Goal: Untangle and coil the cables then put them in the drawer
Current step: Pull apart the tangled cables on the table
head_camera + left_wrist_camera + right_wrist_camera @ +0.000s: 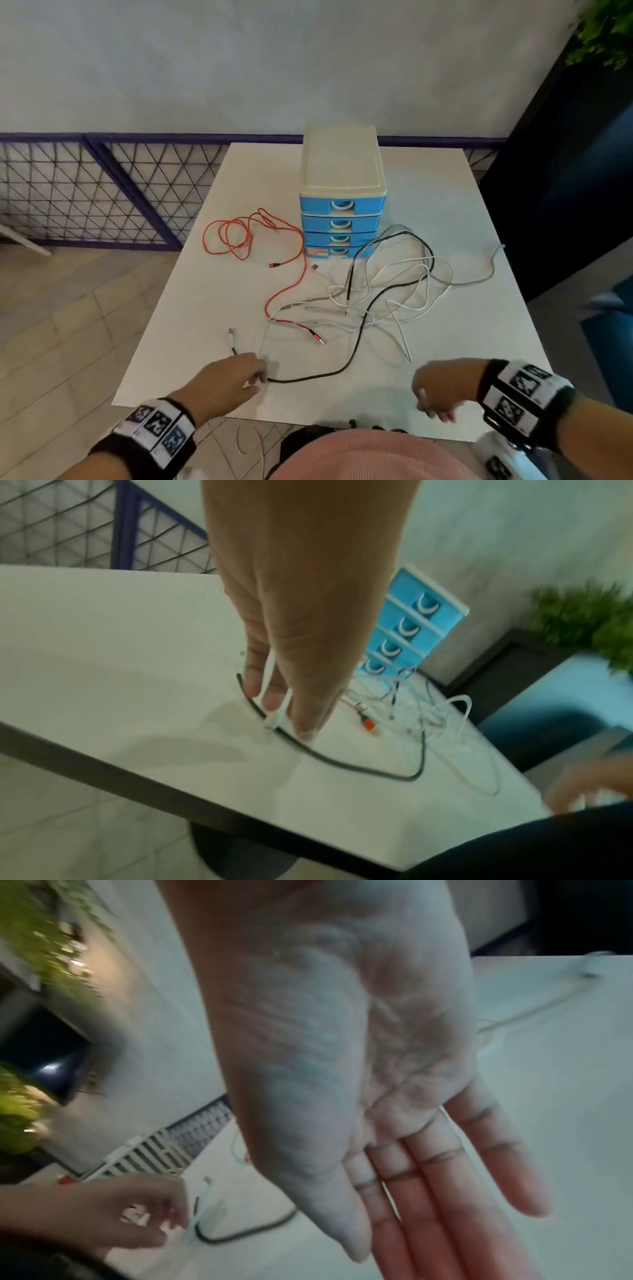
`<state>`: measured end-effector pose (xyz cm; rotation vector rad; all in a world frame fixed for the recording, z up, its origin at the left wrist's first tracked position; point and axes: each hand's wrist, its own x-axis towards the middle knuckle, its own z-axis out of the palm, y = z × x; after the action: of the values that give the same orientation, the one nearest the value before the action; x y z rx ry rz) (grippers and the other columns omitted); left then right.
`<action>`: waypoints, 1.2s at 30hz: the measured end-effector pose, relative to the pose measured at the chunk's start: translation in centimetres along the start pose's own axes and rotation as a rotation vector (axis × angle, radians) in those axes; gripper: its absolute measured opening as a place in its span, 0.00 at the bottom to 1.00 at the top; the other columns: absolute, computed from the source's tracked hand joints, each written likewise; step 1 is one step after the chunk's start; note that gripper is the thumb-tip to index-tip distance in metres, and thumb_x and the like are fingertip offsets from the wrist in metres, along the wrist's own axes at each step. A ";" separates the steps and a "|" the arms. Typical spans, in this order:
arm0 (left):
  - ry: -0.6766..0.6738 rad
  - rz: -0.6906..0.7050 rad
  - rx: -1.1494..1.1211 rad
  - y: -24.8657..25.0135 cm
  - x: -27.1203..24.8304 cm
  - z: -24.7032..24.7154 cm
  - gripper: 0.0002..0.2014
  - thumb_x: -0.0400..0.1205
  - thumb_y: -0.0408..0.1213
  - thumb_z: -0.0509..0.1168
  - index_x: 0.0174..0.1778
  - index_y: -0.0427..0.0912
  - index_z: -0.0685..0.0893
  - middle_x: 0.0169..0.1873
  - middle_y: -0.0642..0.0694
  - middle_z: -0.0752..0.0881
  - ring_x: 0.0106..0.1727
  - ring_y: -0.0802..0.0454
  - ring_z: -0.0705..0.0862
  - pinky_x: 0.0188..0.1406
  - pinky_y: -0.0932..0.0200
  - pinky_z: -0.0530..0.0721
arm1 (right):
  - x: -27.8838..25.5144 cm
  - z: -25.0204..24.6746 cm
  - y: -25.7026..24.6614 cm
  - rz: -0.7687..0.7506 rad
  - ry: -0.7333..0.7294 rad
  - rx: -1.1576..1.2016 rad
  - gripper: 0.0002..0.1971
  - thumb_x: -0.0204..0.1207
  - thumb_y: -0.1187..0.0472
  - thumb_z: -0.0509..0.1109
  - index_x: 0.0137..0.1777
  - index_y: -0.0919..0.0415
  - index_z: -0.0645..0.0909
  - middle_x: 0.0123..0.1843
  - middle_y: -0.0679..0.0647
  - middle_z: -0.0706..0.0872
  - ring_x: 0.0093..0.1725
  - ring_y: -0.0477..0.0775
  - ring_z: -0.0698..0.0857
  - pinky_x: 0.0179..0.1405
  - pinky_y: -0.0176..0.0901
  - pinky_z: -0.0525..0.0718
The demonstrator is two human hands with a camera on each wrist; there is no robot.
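A tangle of white cable (400, 329), black cable (356, 342) and braided cable lies in the middle right of the white table (191, 308). A red cable (236, 236) loops at the left and runs into the tangle. Behind them stands a blue drawer unit (342, 219) with a cream top, all its drawers closed. My left hand (258, 380) is near the front edge and pinches a white cable end (274, 721) beside the black cable (342, 761). My right hand (428, 407) hovers over the front edge, its fingers (445, 1204) straight and holding nothing.
A mesh fence (85, 192) with a purple frame runs behind and left of the table. A dark panel (565, 171) and a green plant (603, 31) stand at the right. One grey cable end reaches the table's right edge (493, 260).
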<state>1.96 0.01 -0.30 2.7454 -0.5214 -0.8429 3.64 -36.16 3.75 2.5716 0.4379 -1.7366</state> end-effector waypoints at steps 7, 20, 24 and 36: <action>0.099 0.145 0.315 -0.4 2.9 1.6 0.07 0.78 0.47 0.67 0.47 0.54 0.75 0.52 0.54 0.75 0.52 0.49 0.79 0.42 0.56 0.68 | 0.5 -8.8 -6.1 -0.278 0.384 -0.066 0.15 0.84 0.60 0.56 0.55 0.69 0.82 0.57 0.64 0.86 0.56 0.63 0.84 0.47 0.44 0.75; 0.544 0.141 -0.843 8.0 7.0 -13.3 0.05 0.83 0.40 0.63 0.50 0.44 0.74 0.27 0.50 0.81 0.26 0.54 0.75 0.23 0.59 0.78 | 0.0 -15.5 -9.1 -0.447 0.788 0.625 0.24 0.85 0.42 0.52 0.40 0.56 0.81 0.25 0.48 0.75 0.22 0.46 0.72 0.27 0.40 0.74; 0.386 0.147 -0.816 6.6 6.4 -16.0 0.07 0.85 0.37 0.61 0.43 0.40 0.79 0.25 0.48 0.79 0.22 0.60 0.76 0.27 0.57 0.78 | -1.6 -17.1 -6.5 -0.452 0.883 0.666 0.22 0.84 0.47 0.59 0.34 0.56 0.84 0.19 0.46 0.66 0.16 0.44 0.63 0.17 0.36 0.65; 0.808 0.274 -0.879 10.5 8.6 -20.2 0.09 0.80 0.41 0.67 0.54 0.55 0.78 0.57 0.48 0.81 0.57 0.56 0.83 0.60 0.56 0.82 | -4.7 -18.4 -7.4 -0.744 0.669 1.052 0.17 0.88 0.50 0.54 0.47 0.60 0.78 0.26 0.50 0.66 0.19 0.45 0.64 0.17 0.34 0.64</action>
<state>17.44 -10.86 15.04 1.8809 -0.2448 0.1413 17.05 -27.12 16.21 4.2307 0.6777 -1.3319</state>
